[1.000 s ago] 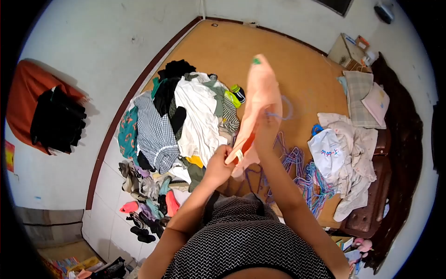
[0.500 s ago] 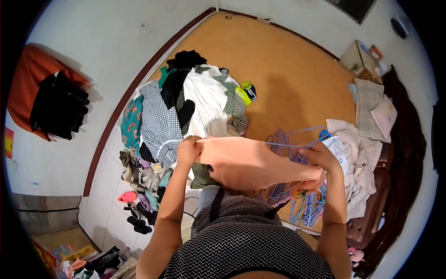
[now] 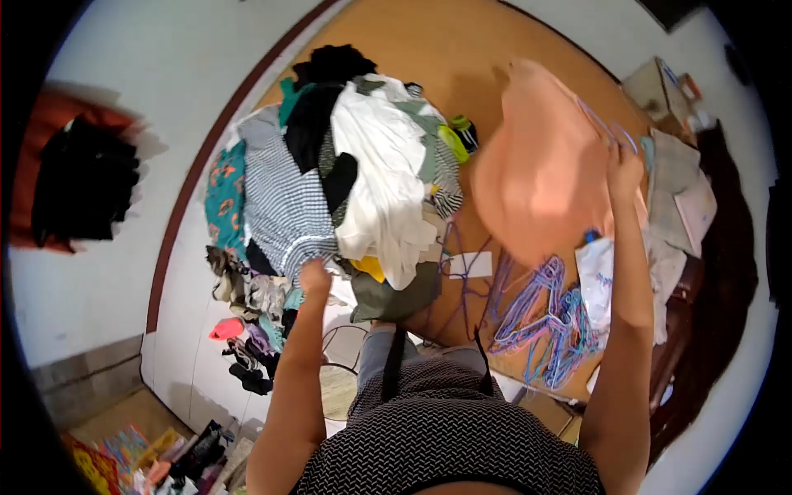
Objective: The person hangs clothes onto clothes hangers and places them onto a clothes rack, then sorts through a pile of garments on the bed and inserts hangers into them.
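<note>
My right hand (image 3: 625, 172) is closed around the top of a light purple clothes hanger (image 3: 605, 124), with a peach-coloured garment (image 3: 536, 157) hanging from it, spread out over the bed. The garment's exact kind is unclear. My left hand (image 3: 314, 279) is at the lower edge of a blue-and-white checked garment (image 3: 289, 194); its fingers are blurred, so I cannot tell whether they grip the cloth. Beside the checked garment lie a white garment (image 3: 384, 140) and a dark green cloth (image 3: 398, 295). Several loose hangers (image 3: 540, 318) lie tangled below the peach garment.
The heap also holds black clothes (image 3: 334, 66) and a teal patterned garment (image 3: 225, 194). Small garments and socks (image 3: 256, 330) lie on the floor at left. A wooden box (image 3: 656, 91) stands at the bed's far right corner. Dark clothes (image 3: 87, 181) hang on the left wall.
My right hand has lifted the peach garment up and to the right on its hanger. My left hand has let go of it and moved slightly down and left to the checked garment.
</note>
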A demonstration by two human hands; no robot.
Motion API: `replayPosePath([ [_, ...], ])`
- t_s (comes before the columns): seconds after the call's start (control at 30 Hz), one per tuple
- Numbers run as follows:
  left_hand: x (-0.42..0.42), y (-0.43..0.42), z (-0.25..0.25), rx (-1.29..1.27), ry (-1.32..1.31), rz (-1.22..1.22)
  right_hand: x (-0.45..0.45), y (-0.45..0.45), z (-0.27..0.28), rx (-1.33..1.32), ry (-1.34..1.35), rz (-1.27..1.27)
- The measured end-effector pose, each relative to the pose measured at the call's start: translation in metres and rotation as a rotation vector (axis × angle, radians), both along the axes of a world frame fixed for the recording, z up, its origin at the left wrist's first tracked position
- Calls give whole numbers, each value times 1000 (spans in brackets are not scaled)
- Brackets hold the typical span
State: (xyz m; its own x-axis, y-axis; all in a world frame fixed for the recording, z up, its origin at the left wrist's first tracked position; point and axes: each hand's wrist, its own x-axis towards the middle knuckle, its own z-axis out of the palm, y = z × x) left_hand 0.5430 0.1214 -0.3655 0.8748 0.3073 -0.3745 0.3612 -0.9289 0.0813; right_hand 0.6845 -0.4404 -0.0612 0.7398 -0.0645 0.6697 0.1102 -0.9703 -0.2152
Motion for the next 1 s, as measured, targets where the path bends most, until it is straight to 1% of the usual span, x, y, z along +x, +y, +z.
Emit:
replayPosePath([
  [0.03, 9, 6, 2, 43, 52, 0, 16, -6, -11, -3, 5, -51],
  [0.07, 17, 16, -11, 105, 35, -7, 28, -13, -25, -6, 10, -100],
  [0.13, 31, 27, -30, 230, 3, -14, 43, 6, -43, 45, -53, 77],
  [0.17, 37, 30, -37, 292, -12, -17, 49, 3, -69, 85, 65, 80],
  [0.2, 41, 41, -57, 359, -57, -63, 52, 1, -94, 128, 181, 79],
  [0.23, 45, 44, -78, 425, -107, -109, 50, 17, -105, 49, 240, 70],
  [0.27, 52, 37, -66, 410, -4, -144, 49, 41, -117, -27, 302, 64],
  [0.33, 55, 33, -71, 409, -13, -218, 39, 65, -163, 145, 450, 205],
  [0.4, 58, 30, -75, 415, -67, -239, 17, 71, -218, 48, 571, 234],
  [0.43, 58, 34, -83, 380, -138, -251, -1, 67, -265, 243, 657, 182],
  [0.47, 59, 34, -82, 355, -109, -251, -23, 63, -312, 440, 736, 125],
  [0.5, 62, 34, -80, 329, -82, -251, -48, 62, -344, 293, 736, 28],
  [0.53, 61, 41, -87, 293, -172, -293, -74, 63, -360, 144, 731, -69],
  [0.6, 63, 43, -75, 296, -89, -319, -122, 66, -361, 315, 895, -167],
  [0.63, 65, 42, -71, 304, -56, -326, -149, 60, -369, 378, 977, -306],
  [0.67, 65, 52, -79, 324, -68, -364, -178, 48, -386, 444, 1054, -446],
  [0.7, 64, 59, -85, 344, -81, -403, -215, 31, -411, 434, 1071, -567],
  [0.73, 66, 55, -77, 331, -117, -428, -244, 18, -428, 424, 1088, -688],
  [0.77, 71, 53, -73, 332, 18, -416, -254, 15, -421, 434, 1084, -707],
  [0.83, 64, 79, -103, 314, -76, -481, -269, 7, -407, 624, 1122, -931],
  [0.87, 65, 76, -98, 246, -27, -398, -281, -1, -421, 580, 1005, -880],
  [0.9, 67, 73, -92, 179, 20, -313, -287, -9, -434, 594, 999, -894],
  [0.93, 69, 69, -84, 125, -5, -342, -287, -16, -445, 588, 998, -831],
  [0.97, 67, 65, -73, 118, 103, -258, -288, -20, -456, 583, 996, -769],
  [1.0, 62, 55, -65, 85, -40, -225, -288, -19, -465, 630, 956, -771],
])
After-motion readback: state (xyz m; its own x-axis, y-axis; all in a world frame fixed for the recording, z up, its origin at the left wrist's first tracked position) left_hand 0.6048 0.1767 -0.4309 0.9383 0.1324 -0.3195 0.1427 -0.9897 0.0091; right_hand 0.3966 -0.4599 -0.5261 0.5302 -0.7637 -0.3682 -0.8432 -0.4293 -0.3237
